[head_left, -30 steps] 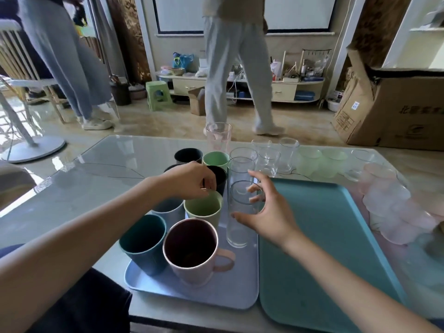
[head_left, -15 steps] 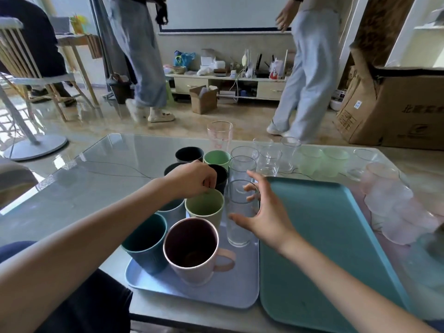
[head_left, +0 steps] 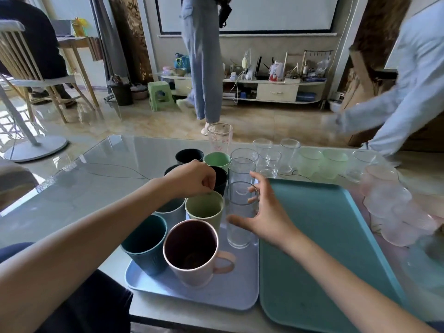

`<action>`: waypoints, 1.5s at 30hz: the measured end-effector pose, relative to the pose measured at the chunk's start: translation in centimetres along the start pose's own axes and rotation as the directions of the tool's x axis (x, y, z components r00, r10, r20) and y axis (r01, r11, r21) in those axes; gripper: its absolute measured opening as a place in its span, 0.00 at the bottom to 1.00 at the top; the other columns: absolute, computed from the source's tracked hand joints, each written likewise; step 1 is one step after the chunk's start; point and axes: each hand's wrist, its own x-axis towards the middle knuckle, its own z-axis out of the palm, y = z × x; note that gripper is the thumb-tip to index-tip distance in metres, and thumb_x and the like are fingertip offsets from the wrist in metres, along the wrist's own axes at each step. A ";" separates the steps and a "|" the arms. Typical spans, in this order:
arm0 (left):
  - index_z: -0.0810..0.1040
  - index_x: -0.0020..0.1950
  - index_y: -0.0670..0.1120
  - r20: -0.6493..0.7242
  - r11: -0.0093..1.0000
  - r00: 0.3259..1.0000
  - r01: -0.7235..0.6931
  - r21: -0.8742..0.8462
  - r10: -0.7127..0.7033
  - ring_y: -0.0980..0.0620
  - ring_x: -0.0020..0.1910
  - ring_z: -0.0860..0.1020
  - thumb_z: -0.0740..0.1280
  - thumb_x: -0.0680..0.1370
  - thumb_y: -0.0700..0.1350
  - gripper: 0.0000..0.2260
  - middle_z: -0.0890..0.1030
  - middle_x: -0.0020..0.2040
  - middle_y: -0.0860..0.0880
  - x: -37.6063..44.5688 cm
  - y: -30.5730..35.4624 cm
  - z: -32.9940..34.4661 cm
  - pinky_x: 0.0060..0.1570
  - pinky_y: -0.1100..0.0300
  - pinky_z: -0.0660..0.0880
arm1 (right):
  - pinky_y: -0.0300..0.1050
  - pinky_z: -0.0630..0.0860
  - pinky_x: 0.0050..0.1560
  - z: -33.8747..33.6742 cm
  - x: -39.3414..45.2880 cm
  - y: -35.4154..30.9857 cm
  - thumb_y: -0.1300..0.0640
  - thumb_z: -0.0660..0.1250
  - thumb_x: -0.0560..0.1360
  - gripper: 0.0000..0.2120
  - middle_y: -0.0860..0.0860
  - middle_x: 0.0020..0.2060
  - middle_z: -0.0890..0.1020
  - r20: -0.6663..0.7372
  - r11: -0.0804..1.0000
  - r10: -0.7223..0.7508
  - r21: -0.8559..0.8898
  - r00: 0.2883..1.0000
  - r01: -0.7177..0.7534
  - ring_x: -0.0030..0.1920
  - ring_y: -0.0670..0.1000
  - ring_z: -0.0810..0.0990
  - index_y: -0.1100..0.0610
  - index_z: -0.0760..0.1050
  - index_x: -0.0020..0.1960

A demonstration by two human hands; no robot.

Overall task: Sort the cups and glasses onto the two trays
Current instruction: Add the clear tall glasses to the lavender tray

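A light blue tray (head_left: 216, 296) holds a pink mug (head_left: 192, 251), a dark teal cup (head_left: 144, 241), a grey-blue cup (head_left: 170, 210), a light green cup (head_left: 204, 207) and a tall clear glass (head_left: 240, 212). My left hand (head_left: 192, 179) pinches the far rim of the light green cup. My right hand (head_left: 264, 212) curls around the clear glass, thumb in front and fingers at the rim, spread apart; contact is unclear. To the right lies a teal tray (head_left: 324, 236) with nothing on it.
Behind the blue tray stand black cups (head_left: 189, 156), a green cup (head_left: 217, 159) and several clear glasses (head_left: 269, 157). Frosted green glasses (head_left: 310, 159) and pink glasses (head_left: 389, 200) crowd the table's back right. People move beyond the table; a sleeve (head_left: 396, 111) reaches in at the right.
Both hands have stayed almost where they were; my right thumb has crept slightly left across the glass. The people behind the table have walked to new spots.
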 end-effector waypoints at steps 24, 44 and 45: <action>0.53 0.75 0.39 -0.051 0.963 0.964 0.257 -0.081 -0.261 0.41 0.66 0.68 0.78 0.65 0.45 0.47 0.68 0.69 0.38 19.1 -8.0 -1.6 0.62 0.52 0.67 | 0.50 0.69 0.64 0.4 30.6 0.6 0.47 0.79 0.61 0.56 0.59 0.69 0.65 0.201 0.854 0.239 -0.509 0.950 -0.107 0.66 0.59 0.69 0.57 0.46 0.75; 0.62 0.73 0.43 -0.465 0.952 0.883 -0.093 -0.293 -0.057 0.47 0.63 0.74 0.78 0.64 0.44 0.41 0.74 0.66 0.43 12.1 -2.3 -10.9 0.59 0.59 0.71 | 0.49 0.75 0.57 -6.8 23.3 -8.4 0.52 0.81 0.57 0.51 0.50 0.56 0.71 -0.099 0.998 -0.051 -0.039 0.994 0.048 0.55 0.49 0.74 0.58 0.54 0.69; 0.62 0.73 0.43 -0.458 0.939 0.888 -0.118 -0.322 -0.045 0.46 0.63 0.73 0.78 0.65 0.44 0.41 0.73 0.67 0.43 11.1 -1.3 -11.7 0.61 0.56 0.72 | 0.48 0.76 0.55 -7.6 22.0 -9.4 0.50 0.81 0.55 0.52 0.50 0.56 0.72 -0.111 0.998 -0.057 -0.022 0.992 0.055 0.54 0.48 0.75 0.58 0.55 0.69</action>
